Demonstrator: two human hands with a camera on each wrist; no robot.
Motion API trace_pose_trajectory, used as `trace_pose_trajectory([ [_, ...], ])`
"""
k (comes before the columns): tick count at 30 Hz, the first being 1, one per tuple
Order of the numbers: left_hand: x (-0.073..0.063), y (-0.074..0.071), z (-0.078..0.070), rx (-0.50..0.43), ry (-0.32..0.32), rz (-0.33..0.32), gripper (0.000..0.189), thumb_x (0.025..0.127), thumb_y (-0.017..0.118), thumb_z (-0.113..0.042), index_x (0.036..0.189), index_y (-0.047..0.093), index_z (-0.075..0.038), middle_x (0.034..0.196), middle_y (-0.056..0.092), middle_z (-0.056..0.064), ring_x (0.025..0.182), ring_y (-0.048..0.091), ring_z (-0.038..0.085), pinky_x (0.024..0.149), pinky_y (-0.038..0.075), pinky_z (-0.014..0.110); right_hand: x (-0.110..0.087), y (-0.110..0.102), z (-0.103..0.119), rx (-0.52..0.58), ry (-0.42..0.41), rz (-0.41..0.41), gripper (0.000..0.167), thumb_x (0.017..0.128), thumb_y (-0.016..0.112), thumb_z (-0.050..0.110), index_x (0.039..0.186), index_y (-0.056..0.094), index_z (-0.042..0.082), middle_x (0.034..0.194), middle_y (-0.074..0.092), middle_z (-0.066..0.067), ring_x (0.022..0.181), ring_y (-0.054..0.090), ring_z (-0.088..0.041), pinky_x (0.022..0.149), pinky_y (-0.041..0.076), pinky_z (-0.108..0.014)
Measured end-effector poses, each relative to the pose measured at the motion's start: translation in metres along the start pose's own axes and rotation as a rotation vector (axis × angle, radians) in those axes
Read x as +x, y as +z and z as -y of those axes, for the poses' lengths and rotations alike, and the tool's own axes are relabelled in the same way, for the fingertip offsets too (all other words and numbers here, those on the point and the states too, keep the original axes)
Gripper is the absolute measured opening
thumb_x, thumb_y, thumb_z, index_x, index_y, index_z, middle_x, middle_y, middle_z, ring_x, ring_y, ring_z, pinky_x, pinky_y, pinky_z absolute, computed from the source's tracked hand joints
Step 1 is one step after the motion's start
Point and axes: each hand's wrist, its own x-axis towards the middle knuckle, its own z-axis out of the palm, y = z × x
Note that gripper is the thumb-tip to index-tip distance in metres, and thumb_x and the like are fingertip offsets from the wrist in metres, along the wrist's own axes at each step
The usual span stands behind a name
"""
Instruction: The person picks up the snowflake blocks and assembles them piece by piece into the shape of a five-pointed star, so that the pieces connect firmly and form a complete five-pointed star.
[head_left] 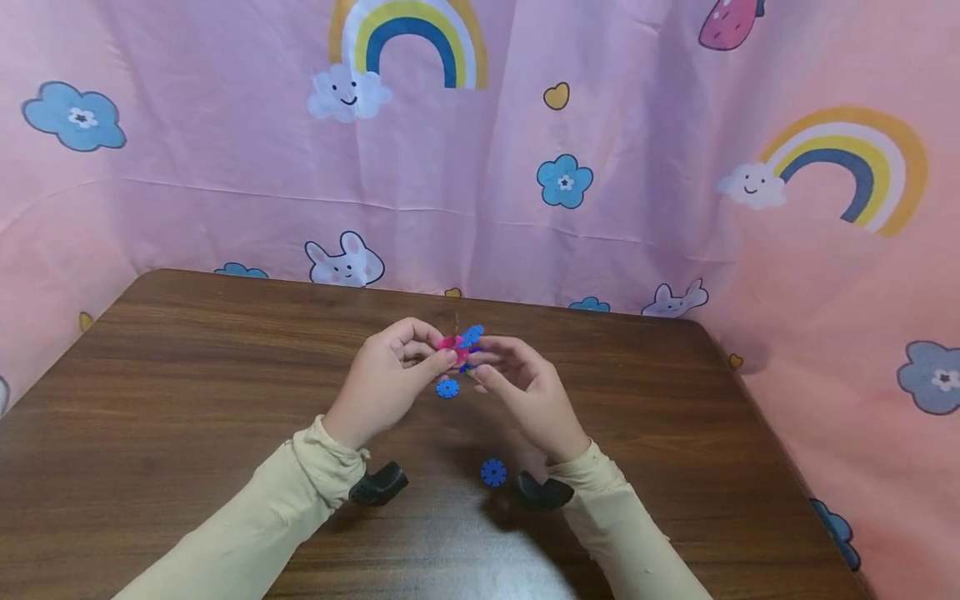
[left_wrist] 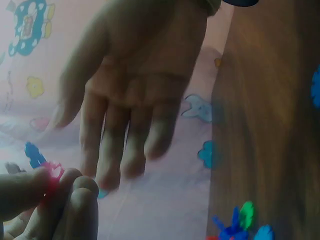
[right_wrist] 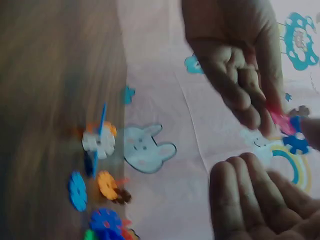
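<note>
My left hand [head_left: 386,379] pinches a small pink notched disc [head_left: 453,348] between thumb and fingers above the table. Joined to the pink disc is a blue notched disc [head_left: 472,336], and a brown one [head_left: 457,323] rises edge-on behind it. Facing these pieces from the right, my right hand [head_left: 528,387] has its fingers extended and slightly bent, thumb apart. The left wrist view shows the right palm [left_wrist: 145,65] bare, with nothing held. Below the hands, one light blue disc [head_left: 447,388] and one darker blue disc [head_left: 493,472] appear over the tabletop.
Beyond the hands, several loose pieces lie on the brown table [head_left: 225,400]: a white disc [right_wrist: 98,144], an orange disc [right_wrist: 106,184], a blue disc [right_wrist: 77,191] and a green disc [left_wrist: 247,215]. A pink printed curtain [head_left: 480,167] surrounds the table's back and sides.
</note>
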Motion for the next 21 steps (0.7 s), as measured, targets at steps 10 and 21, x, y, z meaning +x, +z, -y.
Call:
trace_pose_trajectory([
  [10,-0.004,0.018,0.012,0.057,-0.059,0.032,0.011,0.093,0.078,-0.01,0.096,0.071,-0.002,0.086,0.073,0.01,0.071,0.069,0.016,0.067,0.062,0.036,-0.002,0.003,-0.007,0.142,0.194,0.021,0.021,0.1,0.069,0.013,0.113,0.065,-0.003,0.101,0.07,-0.006,0.087,0.066,-0.018,0.082,0.06,-0.037],
  [21,0.007,-0.007,0.027,0.347,-0.033,0.053,0.018,0.096,0.074,-0.02,0.109,0.07,-0.008,0.101,0.074,0.005,0.092,0.071,0.02,0.081,0.058,0.039,0.002,-0.006,-0.019,0.059,0.214,-0.019,0.013,0.095,0.073,0.005,0.102,0.069,-0.005,0.095,0.074,-0.003,0.083,0.066,-0.013,0.075,0.056,-0.028],
])
